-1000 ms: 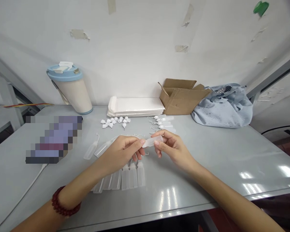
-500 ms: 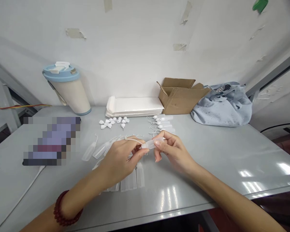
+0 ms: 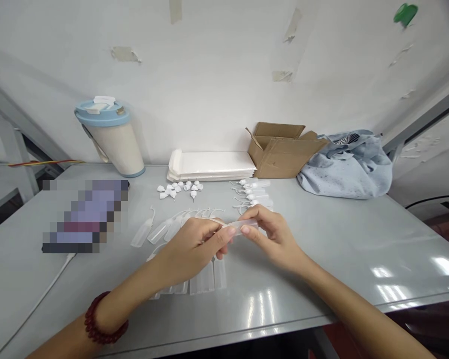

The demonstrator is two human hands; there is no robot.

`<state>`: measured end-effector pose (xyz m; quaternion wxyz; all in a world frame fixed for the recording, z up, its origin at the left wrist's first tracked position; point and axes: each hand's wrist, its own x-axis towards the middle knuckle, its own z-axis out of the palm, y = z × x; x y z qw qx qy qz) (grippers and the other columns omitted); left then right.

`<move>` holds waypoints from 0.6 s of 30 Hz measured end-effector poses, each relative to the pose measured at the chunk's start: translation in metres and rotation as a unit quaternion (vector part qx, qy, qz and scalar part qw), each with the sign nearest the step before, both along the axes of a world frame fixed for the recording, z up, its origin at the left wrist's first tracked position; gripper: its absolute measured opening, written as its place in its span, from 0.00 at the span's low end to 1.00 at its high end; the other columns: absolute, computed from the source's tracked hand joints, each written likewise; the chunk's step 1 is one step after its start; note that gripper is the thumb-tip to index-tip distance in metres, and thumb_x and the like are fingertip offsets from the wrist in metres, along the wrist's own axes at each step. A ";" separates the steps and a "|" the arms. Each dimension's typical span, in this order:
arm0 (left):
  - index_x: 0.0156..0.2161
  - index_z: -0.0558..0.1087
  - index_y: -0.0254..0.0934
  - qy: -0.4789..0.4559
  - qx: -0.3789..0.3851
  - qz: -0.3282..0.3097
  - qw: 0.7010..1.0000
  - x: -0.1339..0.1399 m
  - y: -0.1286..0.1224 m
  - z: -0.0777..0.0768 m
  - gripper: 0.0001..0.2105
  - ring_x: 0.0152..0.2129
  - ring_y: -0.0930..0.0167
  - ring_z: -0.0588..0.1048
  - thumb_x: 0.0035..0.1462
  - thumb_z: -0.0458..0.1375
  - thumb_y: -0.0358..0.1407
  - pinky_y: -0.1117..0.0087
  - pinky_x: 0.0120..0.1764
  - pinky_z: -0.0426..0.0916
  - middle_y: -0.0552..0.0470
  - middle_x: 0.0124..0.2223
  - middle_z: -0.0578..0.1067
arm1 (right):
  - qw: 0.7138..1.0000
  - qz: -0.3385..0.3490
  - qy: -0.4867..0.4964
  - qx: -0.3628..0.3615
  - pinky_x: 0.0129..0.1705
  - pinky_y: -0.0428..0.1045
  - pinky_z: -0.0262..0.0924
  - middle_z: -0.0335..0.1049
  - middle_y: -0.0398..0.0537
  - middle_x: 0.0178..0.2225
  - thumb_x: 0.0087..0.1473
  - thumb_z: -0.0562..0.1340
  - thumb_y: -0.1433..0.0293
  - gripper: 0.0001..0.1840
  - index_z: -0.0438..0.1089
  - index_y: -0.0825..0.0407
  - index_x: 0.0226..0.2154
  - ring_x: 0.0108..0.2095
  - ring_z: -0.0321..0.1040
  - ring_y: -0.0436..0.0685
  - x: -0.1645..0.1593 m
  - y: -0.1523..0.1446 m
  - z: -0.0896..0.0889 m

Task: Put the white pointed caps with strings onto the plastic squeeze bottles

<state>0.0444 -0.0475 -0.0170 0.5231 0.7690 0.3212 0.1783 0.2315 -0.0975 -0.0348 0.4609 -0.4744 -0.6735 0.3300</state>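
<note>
Between both hands, above the table, is a small translucent plastic squeeze bottle [image 3: 241,227] with a thin strap at its neck. My left hand [image 3: 192,247], a dark red bead bracelet on its wrist, pinches the neck end and mostly hides it. My right hand [image 3: 279,239] grips the body between thumb and fingers. More such bottles [image 3: 142,232] lie under and beside my left hand, several with curved straps. Farther back is a group of white needle-tipped caps [image 3: 193,194]. Beyond my right hand lies a row of bottles with white tops [image 3: 257,192].
A stack of white boxes [image 3: 215,162] sits against the wall beside an open cardboard box [image 3: 280,154]. To its right lies a light blue cloth bag [image 3: 346,169]. A tumbler [image 3: 115,144] and a phone [image 3: 90,214] on a cable [image 3: 37,304] are at the left.
My left thumb and fingers have closed farther over the bottle's neck, hiding more of it. My right fingers have shifted along the body. The view has moved slightly.
</note>
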 end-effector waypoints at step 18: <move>0.27 0.64 0.35 -0.005 0.484 -0.020 0.875 0.002 -0.007 -0.024 0.15 0.20 0.73 0.62 0.66 0.44 0.31 0.71 0.23 0.60 0.54 0.24 0.65 | 0.994 0.013 -0.041 -0.103 0.24 0.46 0.45 0.48 0.39 0.20 0.63 0.47 0.56 0.23 0.57 0.52 0.22 0.21 0.46 0.48 -0.001 0.004 -0.006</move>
